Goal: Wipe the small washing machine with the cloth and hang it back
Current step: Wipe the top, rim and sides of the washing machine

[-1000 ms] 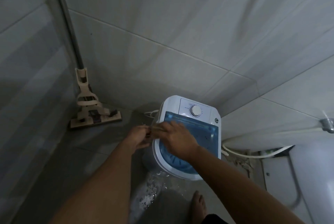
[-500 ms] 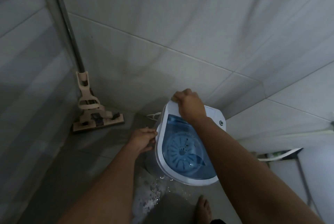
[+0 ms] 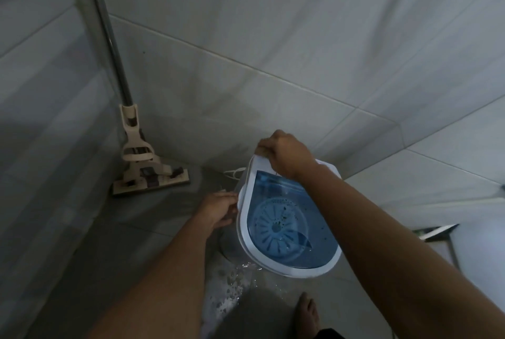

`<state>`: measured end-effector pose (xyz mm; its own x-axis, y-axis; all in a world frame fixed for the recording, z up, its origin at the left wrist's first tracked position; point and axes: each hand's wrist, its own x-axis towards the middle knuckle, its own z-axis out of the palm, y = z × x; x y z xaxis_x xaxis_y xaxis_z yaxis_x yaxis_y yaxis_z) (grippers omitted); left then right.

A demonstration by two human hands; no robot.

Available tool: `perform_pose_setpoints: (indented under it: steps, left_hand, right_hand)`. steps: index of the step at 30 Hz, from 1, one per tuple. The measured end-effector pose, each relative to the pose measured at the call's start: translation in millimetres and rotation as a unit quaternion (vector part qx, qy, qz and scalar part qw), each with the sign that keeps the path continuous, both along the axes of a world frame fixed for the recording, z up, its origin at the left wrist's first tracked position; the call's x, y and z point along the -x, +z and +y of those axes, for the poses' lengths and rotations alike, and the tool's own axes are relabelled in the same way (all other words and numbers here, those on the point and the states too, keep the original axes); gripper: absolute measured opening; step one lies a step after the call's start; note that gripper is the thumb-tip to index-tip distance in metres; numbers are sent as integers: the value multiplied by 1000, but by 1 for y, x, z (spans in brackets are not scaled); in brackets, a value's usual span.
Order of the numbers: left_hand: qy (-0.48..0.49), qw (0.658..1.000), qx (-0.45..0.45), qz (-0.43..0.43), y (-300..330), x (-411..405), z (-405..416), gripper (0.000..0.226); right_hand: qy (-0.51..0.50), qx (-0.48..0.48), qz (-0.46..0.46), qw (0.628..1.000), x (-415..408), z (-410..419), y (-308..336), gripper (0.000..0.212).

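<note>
The small washing machine [image 3: 247,218], white with a clear blue lid, is tipped toward me on the tiled floor, and water runs out at its lower rim. Through the lid I see the blue pulsator disc [image 3: 278,226]. My right hand [image 3: 285,154] grips the machine's far top edge, over the control panel. My left hand [image 3: 218,209] holds the machine's left side at the rim. No cloth is visible in either hand.
A beige flat mop [image 3: 149,172] with a metal pole leans in the left corner. Foamy water [image 3: 232,292] spreads on the floor in front of the machine. My bare foot [image 3: 307,311] stands just below it. A white cord [image 3: 235,173] lies behind the machine.
My right hand went from the lid to the far top edge. The machine tilted toward me, showing the pulsator inside, and more water spilled on the floor.
</note>
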<state>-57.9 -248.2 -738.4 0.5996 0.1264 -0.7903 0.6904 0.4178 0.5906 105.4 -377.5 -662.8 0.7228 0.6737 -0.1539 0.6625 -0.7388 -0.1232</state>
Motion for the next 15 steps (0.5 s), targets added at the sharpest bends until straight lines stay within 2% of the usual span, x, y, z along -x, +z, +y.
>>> perform_pose_setpoints:
  steps: [2,4,8,15]
  left_hand:
    - [4,1000,7,9,2,1,1,24]
    - [5,1000,10,16,0,1,1,28]
    - [23,999,19,27,0,2,1,33]
    - [-1,1000,-23,-14,6,0,-3,9]
  right_hand:
    - [-6,3,-2,1000,14,-1,-15,28]
    - [12,5,-20,1000,35,-3,-29,37]
    - [87,-24,-52,995,88,-20,-44,48]
    - [225,-50,81,970,150,-68,-38,35]
